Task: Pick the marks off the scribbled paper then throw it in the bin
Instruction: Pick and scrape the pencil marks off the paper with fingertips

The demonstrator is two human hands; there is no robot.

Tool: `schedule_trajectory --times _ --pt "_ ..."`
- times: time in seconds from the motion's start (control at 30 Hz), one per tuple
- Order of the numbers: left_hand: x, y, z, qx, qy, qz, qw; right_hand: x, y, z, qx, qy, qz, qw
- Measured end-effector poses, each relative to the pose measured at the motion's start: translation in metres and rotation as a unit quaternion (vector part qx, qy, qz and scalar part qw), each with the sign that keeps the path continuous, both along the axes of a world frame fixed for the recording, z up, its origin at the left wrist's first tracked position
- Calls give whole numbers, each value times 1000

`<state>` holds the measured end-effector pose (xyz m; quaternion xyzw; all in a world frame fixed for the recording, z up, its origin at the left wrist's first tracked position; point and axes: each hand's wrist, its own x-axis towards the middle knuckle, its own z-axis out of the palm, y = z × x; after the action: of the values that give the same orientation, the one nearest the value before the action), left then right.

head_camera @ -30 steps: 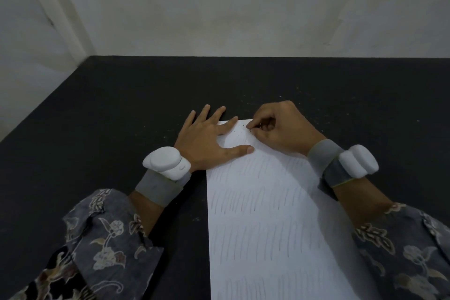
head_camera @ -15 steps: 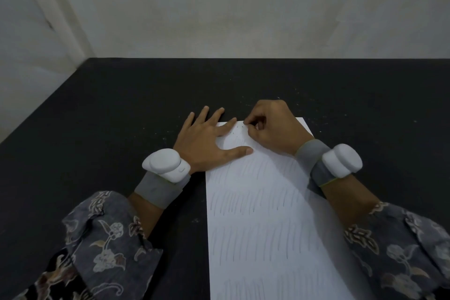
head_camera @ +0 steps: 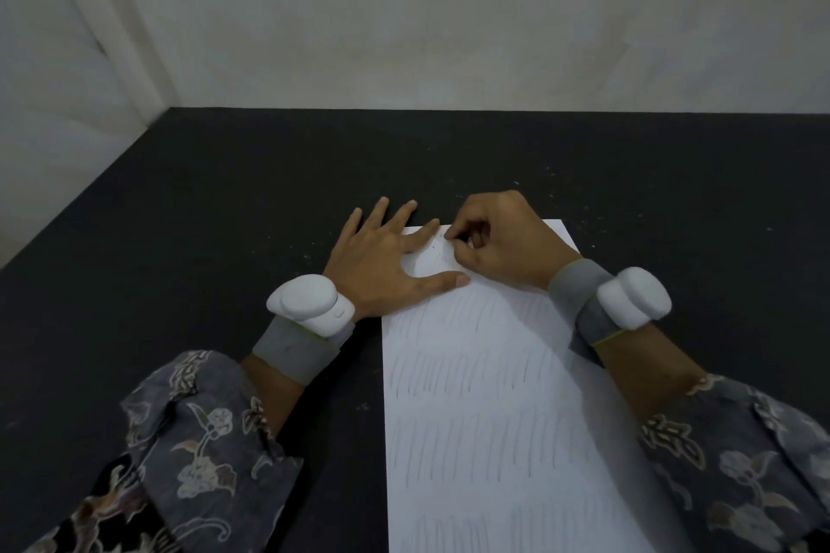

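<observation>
A white paper [head_camera: 485, 395] with rows of faint pencil strokes lies lengthwise on the black table [head_camera: 224, 216]. My left hand [head_camera: 381, 256] lies flat with spread fingers, and its thumb and forefinger press on the sheet's far left corner. My right hand [head_camera: 498, 238] rests on the far end of the paper with curled fingers. Its thumb and forefinger pinch a small thing down against the sheet, and the fingers hide it. The patch between the hands looks bare of strokes, with a few dark crumbs [head_camera: 434, 245] on it. No bin is in view.
A pale wall [head_camera: 449, 13] meets the table's far edge, and another wall runs along its left side. Small pale specks dot the black surface around the paper. Both wrists carry grey bands with white devices.
My right hand has slid a little to the left and towards the far corner of the paper. The left hand and the paper have stayed put.
</observation>
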<state>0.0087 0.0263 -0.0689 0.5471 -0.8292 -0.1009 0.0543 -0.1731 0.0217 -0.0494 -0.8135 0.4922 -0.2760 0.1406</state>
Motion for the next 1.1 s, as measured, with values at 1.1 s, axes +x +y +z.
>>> schedule_trajectory --times 1.1 --pt "-5 -1 8 0 -60 -144 988 -13 -3 -1 120 -337 -157 920"
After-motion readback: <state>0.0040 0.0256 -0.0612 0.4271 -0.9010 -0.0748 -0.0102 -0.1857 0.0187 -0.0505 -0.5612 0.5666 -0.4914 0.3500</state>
